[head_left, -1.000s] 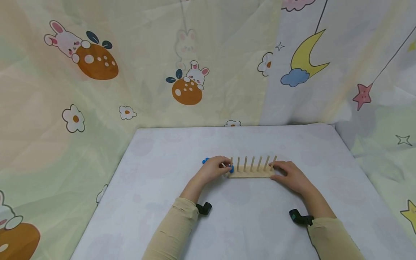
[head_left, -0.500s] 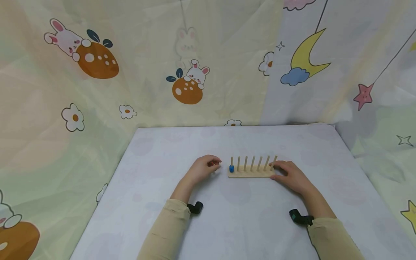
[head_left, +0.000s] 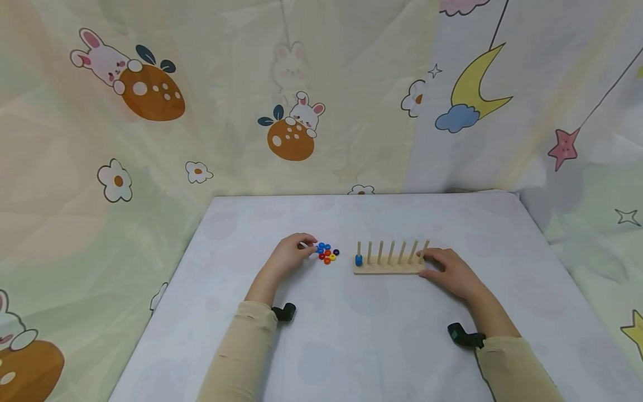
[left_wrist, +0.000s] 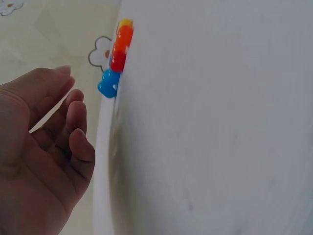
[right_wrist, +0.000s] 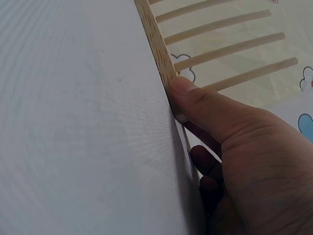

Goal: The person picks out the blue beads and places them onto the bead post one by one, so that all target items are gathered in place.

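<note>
left hand [head_left: 290,254]: on the table [head_left: 382,346], left of the rack, fingertips right at the near-left edge of the bead pile; fingers loosely curled, nothing between them in the left wrist view, so relaxed and holding nothing
right hand [head_left: 449,272]: at the right end of the peg rack, thumb pressed to the base's end, fingers curled round that end, clamped on it
peg rack [head_left: 389,267]: wooden base with seven upright pegs, mid table, lying left to right
blue bead [head_left: 359,260]: on the far-left peg, down at the base; the other six pegs are bare
bead pile [head_left: 327,253]: small loose rings, blue, red, orange, yellow and one dark, between left hand and rack, near but not touching the rack
backdrop: cartoon cloth [head_left: 150,95] with rabbits, moon, stars, behind and to both sides
risk 1: beads are tiny and bunched close together, so a pinch could catch two or flick neighbours across the table
risk 2: ring hole is small against the peg tip; a tilted bead likely snags and drops
risk 3: if the right hand eases off, a nudge on a peg could slide or tip the rack
risk 4: left sleeve [head_left: 241,357] dragging over the pile could scatter it
</note>
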Motion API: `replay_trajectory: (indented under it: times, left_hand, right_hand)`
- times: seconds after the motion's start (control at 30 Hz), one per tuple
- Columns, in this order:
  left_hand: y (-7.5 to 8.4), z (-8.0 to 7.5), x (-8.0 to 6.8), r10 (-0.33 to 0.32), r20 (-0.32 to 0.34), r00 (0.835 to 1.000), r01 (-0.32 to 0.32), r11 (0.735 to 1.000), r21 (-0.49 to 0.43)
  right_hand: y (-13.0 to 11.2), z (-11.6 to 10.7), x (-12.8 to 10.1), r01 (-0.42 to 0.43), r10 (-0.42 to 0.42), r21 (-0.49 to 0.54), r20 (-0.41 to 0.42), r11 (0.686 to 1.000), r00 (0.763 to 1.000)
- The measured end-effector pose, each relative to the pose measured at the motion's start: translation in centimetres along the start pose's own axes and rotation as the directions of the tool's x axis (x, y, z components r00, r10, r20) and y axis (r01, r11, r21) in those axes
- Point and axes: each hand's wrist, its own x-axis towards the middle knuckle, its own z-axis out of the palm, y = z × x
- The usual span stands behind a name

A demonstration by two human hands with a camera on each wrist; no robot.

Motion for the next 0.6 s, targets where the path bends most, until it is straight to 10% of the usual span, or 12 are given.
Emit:
replay_trajectory:
  times: [0.6]
  left_hand:
    - [-1.2,-0.4,1.4,-0.004,0.101,0.995,-0.004,0.997,0.075]
  right_hand:
    - [0.0,0.0,0.0,0.003,-0.003,-0.006,0.002,1.000,1.000]
